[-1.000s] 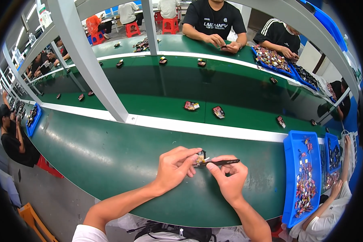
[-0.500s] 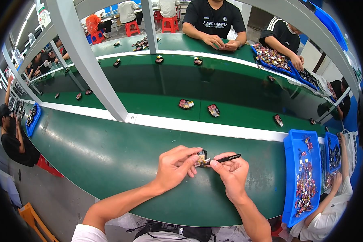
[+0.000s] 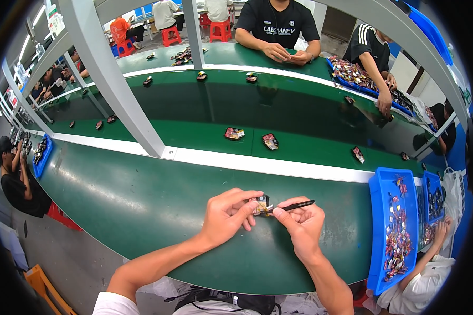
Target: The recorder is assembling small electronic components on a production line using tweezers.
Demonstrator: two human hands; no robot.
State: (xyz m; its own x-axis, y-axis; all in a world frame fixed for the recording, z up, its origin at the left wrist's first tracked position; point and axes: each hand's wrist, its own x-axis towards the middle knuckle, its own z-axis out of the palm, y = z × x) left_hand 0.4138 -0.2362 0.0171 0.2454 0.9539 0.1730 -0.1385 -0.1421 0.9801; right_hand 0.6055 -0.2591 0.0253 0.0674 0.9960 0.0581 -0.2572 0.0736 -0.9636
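Note:
My left hand (image 3: 223,215) pinches a small black-framed electronic assembly (image 3: 260,202) between thumb and fingers, above the green worktable (image 3: 168,197). Gold and pale parts show inside its frame. My right hand (image 3: 306,228) is closed round slim black tweezers (image 3: 300,205), held nearly level. Their tips meet the lower right side of the assembly, beside a small pale piece. My fingers partly cover the assembly, so its detail there is hidden.
At my right stands a blue tray (image 3: 375,231) of small colourful parts. Beyond a white rail (image 3: 263,166), a green conveyor belt (image 3: 194,137) carries several similar assemblies (image 3: 234,133). A grey metal post (image 3: 115,79) rises at left. Co-workers sit across and on both sides.
The assemblies on the belt have shifted left. Across the belt at right, a co-worker's hand has reached down to the belt. My hands have hardly moved.

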